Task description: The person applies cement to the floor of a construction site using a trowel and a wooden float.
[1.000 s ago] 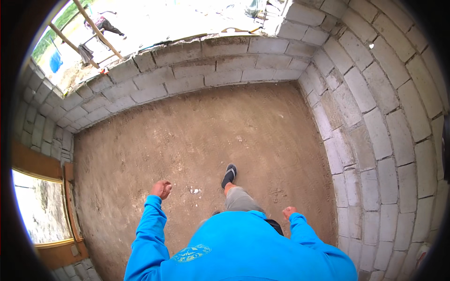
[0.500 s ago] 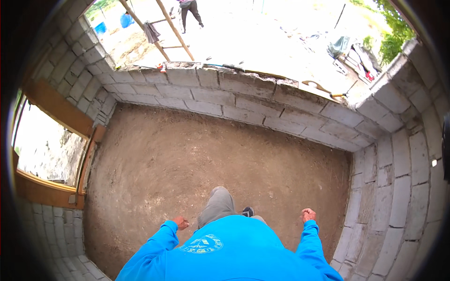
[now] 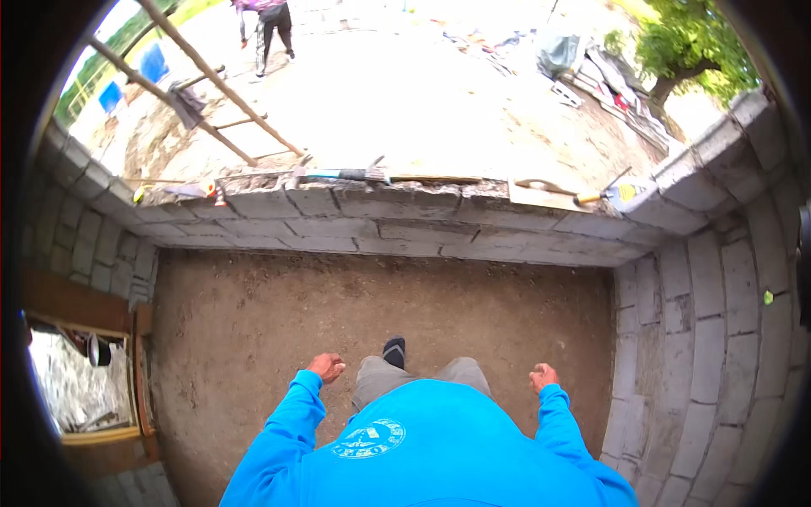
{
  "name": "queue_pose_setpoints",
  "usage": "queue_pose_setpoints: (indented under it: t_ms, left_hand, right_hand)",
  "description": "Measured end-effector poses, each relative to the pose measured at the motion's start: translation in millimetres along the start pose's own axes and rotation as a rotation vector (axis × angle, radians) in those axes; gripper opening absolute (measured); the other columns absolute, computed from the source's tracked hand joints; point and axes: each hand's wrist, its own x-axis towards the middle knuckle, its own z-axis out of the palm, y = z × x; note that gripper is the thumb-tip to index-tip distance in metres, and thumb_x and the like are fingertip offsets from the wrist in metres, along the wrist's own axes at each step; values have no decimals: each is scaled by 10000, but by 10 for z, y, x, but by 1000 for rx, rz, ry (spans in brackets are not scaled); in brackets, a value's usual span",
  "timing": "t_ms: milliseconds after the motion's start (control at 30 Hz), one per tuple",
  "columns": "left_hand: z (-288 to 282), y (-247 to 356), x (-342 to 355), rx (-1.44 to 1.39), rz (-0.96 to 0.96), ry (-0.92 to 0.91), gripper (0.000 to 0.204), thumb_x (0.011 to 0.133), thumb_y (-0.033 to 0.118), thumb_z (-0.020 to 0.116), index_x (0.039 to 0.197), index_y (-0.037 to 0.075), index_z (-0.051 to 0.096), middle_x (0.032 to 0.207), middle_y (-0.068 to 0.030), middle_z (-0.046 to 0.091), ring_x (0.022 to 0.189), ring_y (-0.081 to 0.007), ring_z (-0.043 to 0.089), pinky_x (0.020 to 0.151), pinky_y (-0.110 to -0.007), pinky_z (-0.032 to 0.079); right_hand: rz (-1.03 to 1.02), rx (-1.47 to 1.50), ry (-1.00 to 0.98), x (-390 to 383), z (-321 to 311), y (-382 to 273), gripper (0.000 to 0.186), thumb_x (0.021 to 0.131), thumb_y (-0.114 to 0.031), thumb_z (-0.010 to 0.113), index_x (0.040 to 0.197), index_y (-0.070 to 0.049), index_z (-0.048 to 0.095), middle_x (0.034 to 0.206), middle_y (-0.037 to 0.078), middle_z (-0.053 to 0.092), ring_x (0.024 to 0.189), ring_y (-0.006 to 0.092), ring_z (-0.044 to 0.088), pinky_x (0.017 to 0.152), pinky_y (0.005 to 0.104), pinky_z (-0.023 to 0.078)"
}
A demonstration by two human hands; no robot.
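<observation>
We seem to be between handlings, with no tool taken up. Our bare left hand [image 3: 327,367] hangs loosely curled over the brown dirt floor [image 3: 253,321], gripping nothing visible. Ahead, well apart from it, a blue-handled hammer-like tool [image 3: 338,174] lies lengthwise on the low grey block wall [image 3: 338,226]. Further right rests a pale, flat wooden float [image 3: 549,200]. Our bare right hand [image 3: 543,378] is likewise relaxed and appears empty. Rightmost, a yellow-handled metal trowel [image 3: 591,197] lies beside the float. Picking up any would call for stepping closer and reaching forward.
</observation>
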Motion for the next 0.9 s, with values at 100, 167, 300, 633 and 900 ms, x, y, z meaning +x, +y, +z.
queue_pose_setpoints:
  t_ms: [100, 167, 300, 633, 900]
  left_hand:
    - [-559, 394, 149, 100, -9, 89, 269, 805, 209, 556, 1002, 40, 628, 986, -184, 629, 959, -320, 592, 839, -381, 464]
    - [-773, 615, 414, 193, 22, 83, 274, 800, 212, 565, 996, 32, 630, 987, -188, 628, 959, -325, 591, 834, -384, 465]
    - [-1080, 1680, 861, 316, 166, 47, 275, 793, 209, 575, 989, 24, 630, 968, -189, 631, 924, -336, 599, 809, -385, 471]
    - [-965, 4049, 1171, 261, 462, -195, 313, 803, 173, 601, 1052, -16, 577, 907, -207, 631, 861, -340, 614, 722, -380, 480]
    - [-1296, 5028, 1552, 402, 681, -108, 294, 795, 162, 604, 1027, -17, 583, 985, -211, 601, 900, -362, 581, 747, -391, 472]
  right_hand:
    - [-243, 102, 251, 594, -337, -423, 389, 730, -133, 569, 1093, 3, 539, 848, 131, 658, 713, 175, 631, 656, 305, 508]
    - [-276, 208, 347, 755, -730, -1083, 406, 716, -151, 580, 1092, -1, 543, 822, 116, 661, 723, 171, 632, 677, 296, 505]
    - [-363, 443, 560, 1585, -1410, -1675, 376, 728, -154, 591, 1068, 2, 558, 815, 96, 661, 708, 154, 629, 681, 280, 502]
    - [39, 639, 628, 3437, -2388, -3004, 685, 614, -448, 738, 1090, 1, 533, 1074, 169, 591, 989, 293, 568, 841, 374, 460]
    - [201, 817, 338, 3954, -2538, -3208, 741, 610, -358, 708, 1162, 79, 475, 1129, 225, 550, 1051, 326, 534, 886, 352, 445]
